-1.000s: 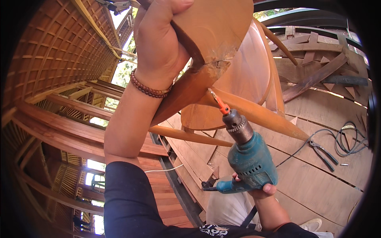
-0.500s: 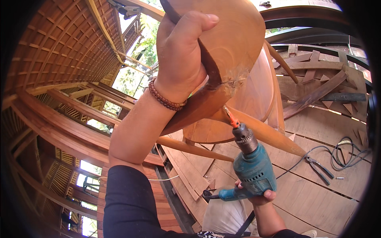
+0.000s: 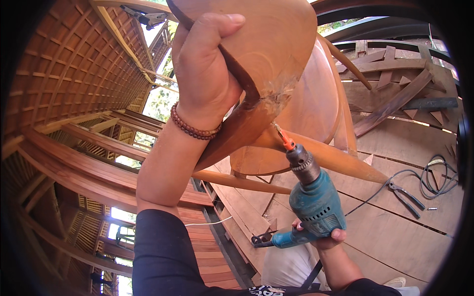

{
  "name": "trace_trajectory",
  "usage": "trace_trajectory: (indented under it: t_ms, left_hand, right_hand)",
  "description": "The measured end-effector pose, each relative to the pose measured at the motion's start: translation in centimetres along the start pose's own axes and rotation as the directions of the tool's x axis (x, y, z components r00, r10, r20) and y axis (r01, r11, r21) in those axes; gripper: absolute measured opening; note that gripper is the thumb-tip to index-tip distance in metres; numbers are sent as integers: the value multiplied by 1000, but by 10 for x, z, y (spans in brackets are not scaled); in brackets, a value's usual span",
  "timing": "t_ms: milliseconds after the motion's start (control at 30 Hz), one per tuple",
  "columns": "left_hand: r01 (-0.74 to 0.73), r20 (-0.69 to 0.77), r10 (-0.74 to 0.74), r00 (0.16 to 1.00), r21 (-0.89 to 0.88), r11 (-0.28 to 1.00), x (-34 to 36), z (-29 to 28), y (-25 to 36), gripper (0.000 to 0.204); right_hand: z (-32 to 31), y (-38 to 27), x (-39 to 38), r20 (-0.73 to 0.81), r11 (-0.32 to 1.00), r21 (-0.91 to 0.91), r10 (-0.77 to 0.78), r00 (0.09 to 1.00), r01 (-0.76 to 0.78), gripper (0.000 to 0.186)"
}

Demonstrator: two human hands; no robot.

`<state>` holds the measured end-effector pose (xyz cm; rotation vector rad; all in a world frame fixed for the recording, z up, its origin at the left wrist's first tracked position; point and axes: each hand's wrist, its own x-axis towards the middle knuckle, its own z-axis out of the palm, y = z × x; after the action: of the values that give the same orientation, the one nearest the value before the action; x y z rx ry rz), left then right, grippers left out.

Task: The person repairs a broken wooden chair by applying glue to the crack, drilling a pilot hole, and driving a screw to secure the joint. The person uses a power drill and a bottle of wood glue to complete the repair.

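With fingers wrapped round its dark edge and the thumb lying on its broad face, my left hand (image 3: 207, 69) grips a curved, polished wooden furniture part (image 3: 266, 44). A rough, splintered patch (image 3: 274, 96) marks the joint where this part meets a rounded leg. Below and to the right, my right hand (image 3: 331, 240) is closed around a teal corded power drill (image 3: 318, 204). From its chuck (image 3: 302, 163) a bit with an orange collar (image 3: 285, 140) points up at the joint. The bit's tip seems just short of the wood; whether it touches I cannot tell.
Tapered wooden legs (image 3: 340, 158) and a round wooden panel (image 3: 316, 98) stand behind the drill. Pincers (image 3: 407, 200) and a coiled cable (image 3: 439, 180) lie on the plank floor (image 3: 385, 237) at right. Wood offcuts (image 3: 400, 98) are piled farther back.
The furniture part and my left hand have shifted left and slightly up in the picture. The drill keeps nearly the same position, its bit tip a little farther up and left. Both grips are unchanged.
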<state>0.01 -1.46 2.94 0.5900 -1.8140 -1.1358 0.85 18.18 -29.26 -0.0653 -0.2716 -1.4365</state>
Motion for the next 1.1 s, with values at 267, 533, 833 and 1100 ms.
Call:
trace_trajectory:
  t_ms: [267, 533, 833, 1100]
  left_hand:
    - [-31, -24, 31, 999, 34, 999, 7, -9, 2, 28]
    - [-29, 21, 28, 999, 21, 999, -1, 7, 2, 24]
    - [-133, -63, 146, 987, 179, 975, 3, 6, 0, 41]
    - [-57, -54, 62, 997, 94, 994, 7, -3, 1, 32]
  right_hand:
    - [4, 5, 6, 13, 993, 120, 4, 1000, -5, 97]
    - [-2, 17, 6, 23, 985, 173, 16, 1000, -20, 97]
    - [4, 33, 9, 73, 967, 254, 19, 997, -37, 98]
    - [5, 42, 9, 118, 980, 198, 13, 993, -36, 97]
